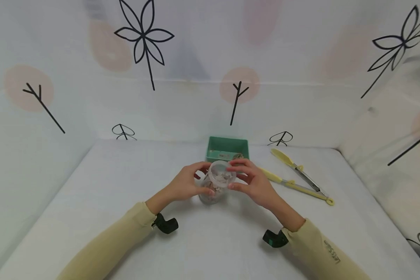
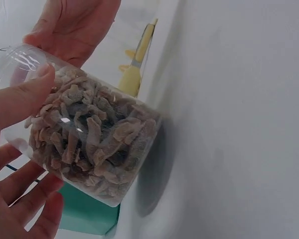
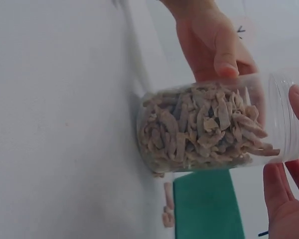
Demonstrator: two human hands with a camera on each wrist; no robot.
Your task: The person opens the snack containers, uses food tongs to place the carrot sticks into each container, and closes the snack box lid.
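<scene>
A clear plastic jar (image 2: 97, 134) holds many small, wrinkled, brownish dried strips. It leans slightly above the white table, and I cannot tell whether its base touches the cloth. My left hand (image 1: 185, 182) grips the jar's body, thumb on the near side and fingers round the far side. At the top, my right hand (image 1: 254, 182) holds the translucent lid (image 3: 289, 119) between thumb and fingers. Right behind the jar stands a green box (image 1: 227, 144), with something brown in its right corner.
Yellow-handled metal tongs (image 1: 302, 175) lie spread to the right of the box. Loose brown strips (image 3: 168, 204) show beside the green box in the right wrist view. White cloth walls (image 1: 182, 112) with drawn plants close off the back and sides.
</scene>
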